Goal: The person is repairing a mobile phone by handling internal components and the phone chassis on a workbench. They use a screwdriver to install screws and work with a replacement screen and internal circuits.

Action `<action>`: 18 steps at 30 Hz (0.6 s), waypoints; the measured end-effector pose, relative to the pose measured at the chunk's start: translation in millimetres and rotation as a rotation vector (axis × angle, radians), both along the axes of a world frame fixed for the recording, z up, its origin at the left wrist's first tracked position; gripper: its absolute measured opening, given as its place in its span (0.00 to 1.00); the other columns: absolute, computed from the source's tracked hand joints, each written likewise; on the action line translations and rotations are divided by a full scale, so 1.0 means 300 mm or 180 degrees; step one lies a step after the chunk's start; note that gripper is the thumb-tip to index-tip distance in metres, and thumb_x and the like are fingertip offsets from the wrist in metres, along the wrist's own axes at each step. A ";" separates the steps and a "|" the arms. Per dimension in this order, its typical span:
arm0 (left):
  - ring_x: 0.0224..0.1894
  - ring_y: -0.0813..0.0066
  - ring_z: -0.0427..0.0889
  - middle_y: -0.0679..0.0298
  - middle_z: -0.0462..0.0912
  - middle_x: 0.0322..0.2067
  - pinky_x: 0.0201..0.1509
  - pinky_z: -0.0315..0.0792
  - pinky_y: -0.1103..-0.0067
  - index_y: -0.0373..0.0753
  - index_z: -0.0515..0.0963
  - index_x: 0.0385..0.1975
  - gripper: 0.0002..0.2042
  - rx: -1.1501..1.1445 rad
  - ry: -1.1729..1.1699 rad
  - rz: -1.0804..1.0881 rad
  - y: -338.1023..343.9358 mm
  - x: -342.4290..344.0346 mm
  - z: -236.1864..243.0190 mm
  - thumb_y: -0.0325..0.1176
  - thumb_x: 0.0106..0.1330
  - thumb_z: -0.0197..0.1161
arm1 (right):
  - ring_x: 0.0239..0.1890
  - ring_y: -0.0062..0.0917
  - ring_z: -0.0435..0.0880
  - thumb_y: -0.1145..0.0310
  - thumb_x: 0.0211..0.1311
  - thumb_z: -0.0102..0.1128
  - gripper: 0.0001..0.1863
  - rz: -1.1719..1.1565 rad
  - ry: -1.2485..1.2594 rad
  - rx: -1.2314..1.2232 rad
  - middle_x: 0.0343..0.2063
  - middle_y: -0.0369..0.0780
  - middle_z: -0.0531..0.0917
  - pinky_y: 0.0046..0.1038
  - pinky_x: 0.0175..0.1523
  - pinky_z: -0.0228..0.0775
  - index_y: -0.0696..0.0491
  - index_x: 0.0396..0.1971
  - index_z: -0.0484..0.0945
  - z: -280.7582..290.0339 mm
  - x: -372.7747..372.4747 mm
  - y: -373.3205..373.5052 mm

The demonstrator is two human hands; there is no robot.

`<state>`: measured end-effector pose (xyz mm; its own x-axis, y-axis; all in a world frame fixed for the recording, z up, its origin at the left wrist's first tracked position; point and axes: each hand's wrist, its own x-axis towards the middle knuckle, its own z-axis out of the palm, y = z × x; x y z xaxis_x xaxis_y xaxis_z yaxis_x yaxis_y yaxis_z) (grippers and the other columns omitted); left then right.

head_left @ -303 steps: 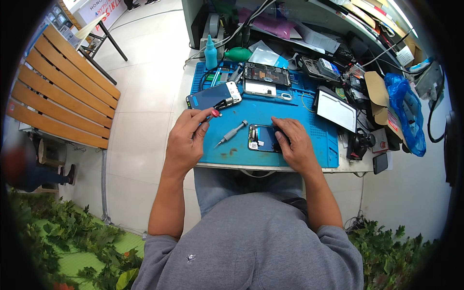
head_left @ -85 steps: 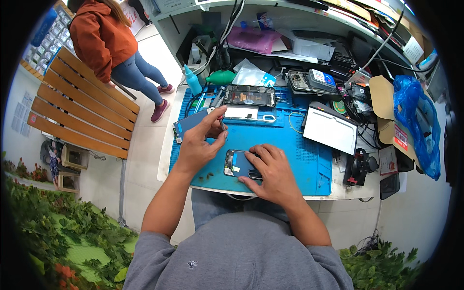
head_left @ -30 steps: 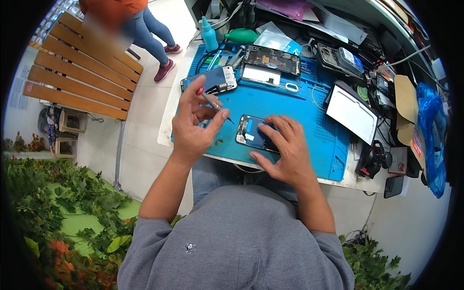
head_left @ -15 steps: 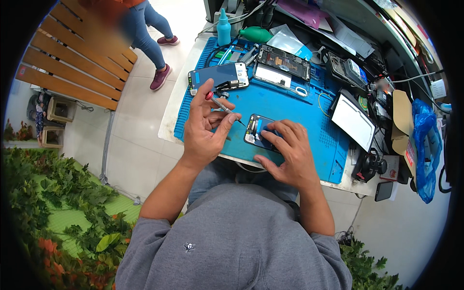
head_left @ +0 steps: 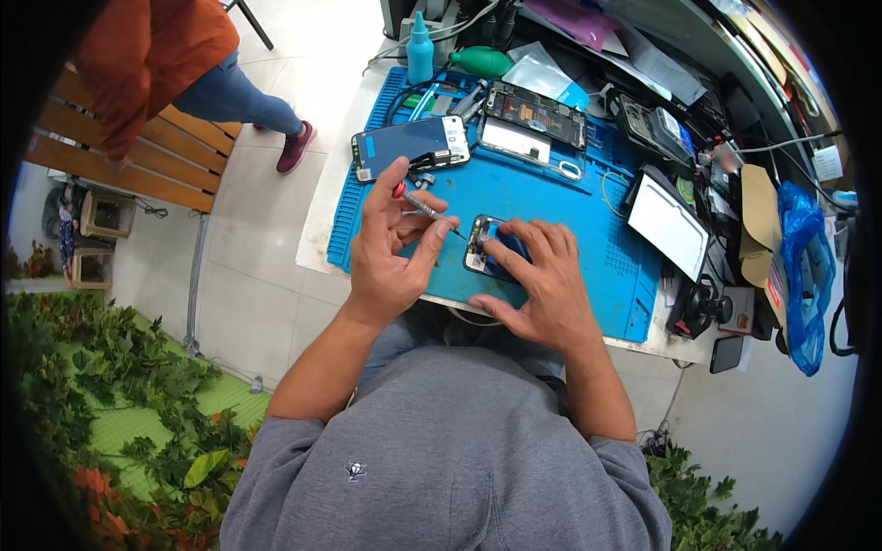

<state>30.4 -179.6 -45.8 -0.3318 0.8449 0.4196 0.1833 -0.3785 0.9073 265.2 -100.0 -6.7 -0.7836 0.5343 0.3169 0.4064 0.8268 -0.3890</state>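
A slim precision screwdriver (head_left: 421,205) with a red end cap is pinched in my left hand (head_left: 386,271). Its dark tip points down to the right, near the left edge of a phone screen assembly (head_left: 477,261) lying on the blue repair mat (head_left: 588,262). My right hand (head_left: 553,292) rests over that assembly, fingers apart. Its index fingertip presses on the exposed parts at the upper left, and the thumb lies near the lower edge. Farther left on the mat is another phone screen (head_left: 409,147), with black tweezers (head_left: 421,163) beside it.
At the back lie an opened phone (head_left: 535,115), a green air blower (head_left: 481,61) and a blue bottle (head_left: 420,50). A white panel (head_left: 668,225) and a blue plastic bag (head_left: 806,275) are to the right. Another person (head_left: 175,55) is beside the wooden bench (head_left: 184,156).
My right index finger has shifted left onto the assembly's upper parts, and the thumb has moved slightly left. The left hand keeps the screwdriver nearly still. The other person has moved left.
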 end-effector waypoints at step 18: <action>0.54 0.61 0.96 0.50 0.87 0.56 0.57 0.92 0.72 0.39 0.53 0.87 0.43 0.0229 0.0559 -0.0051 -0.004 0.027 0.032 0.16 0.78 0.70 | 0.69 0.46 0.76 0.46 0.65 0.82 0.34 -0.0099 -0.0098 -0.0118 0.65 0.42 0.82 0.53 0.77 0.64 0.47 0.66 0.86 -0.004 0.015 0.011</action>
